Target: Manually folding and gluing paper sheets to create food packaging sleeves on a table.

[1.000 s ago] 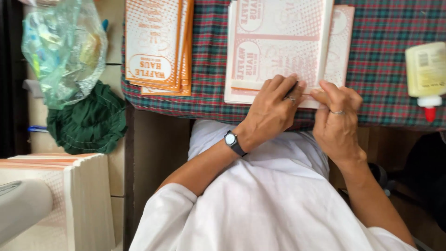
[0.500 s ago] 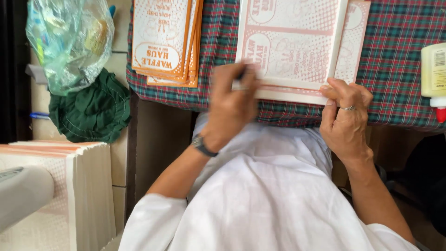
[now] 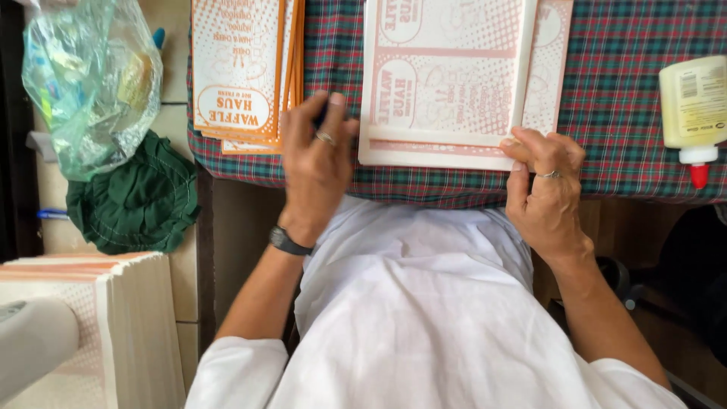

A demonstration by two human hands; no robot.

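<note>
Pinching the pink bag (image 3: 447,83) edge with my right hand (image 3: 547,189), my curled left hand (image 3: 316,163) sits beside the finished orange stack (image 3: 242,68); this bag remains unfinished.

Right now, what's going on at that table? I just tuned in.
A person in a white shirt sits at a table with a plaid cloth. The right hand presses the near corner of a pale printed paper stack. The left hand rests between that stack and the orange printed stack, with something dark under the fingers that I can't make out. A glue bottle lies at the right edge.
</note>
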